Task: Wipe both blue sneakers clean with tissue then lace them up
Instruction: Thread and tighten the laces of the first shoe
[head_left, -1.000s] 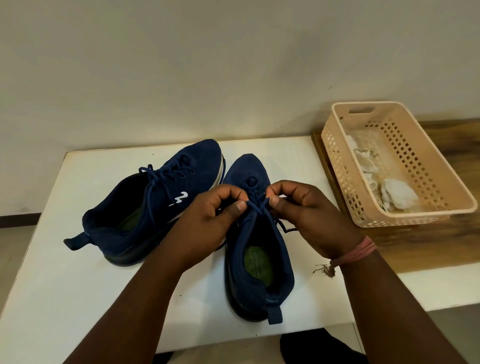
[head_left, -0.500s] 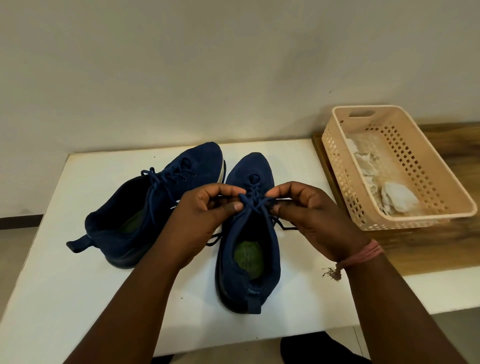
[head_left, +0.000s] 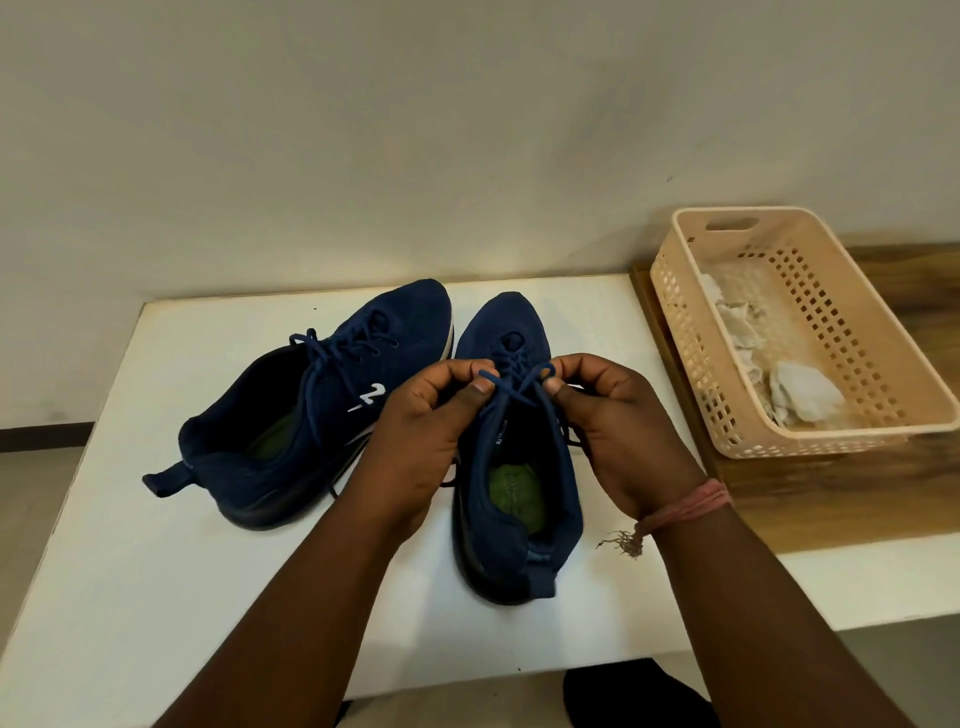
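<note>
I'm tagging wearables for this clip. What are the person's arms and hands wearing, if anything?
Both forearms are bare, with no sleeves in view. The left hand has no ring, watch or band showing. By the right hand the wrist carries a pinkish-red thread band wound in several strands, with a frayed knotted tail hanging from it. No gloves.

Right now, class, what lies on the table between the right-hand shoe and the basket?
In the head view, only the right hand hangs between the right-hand shoe and the basket; the table there is bare.
</note>
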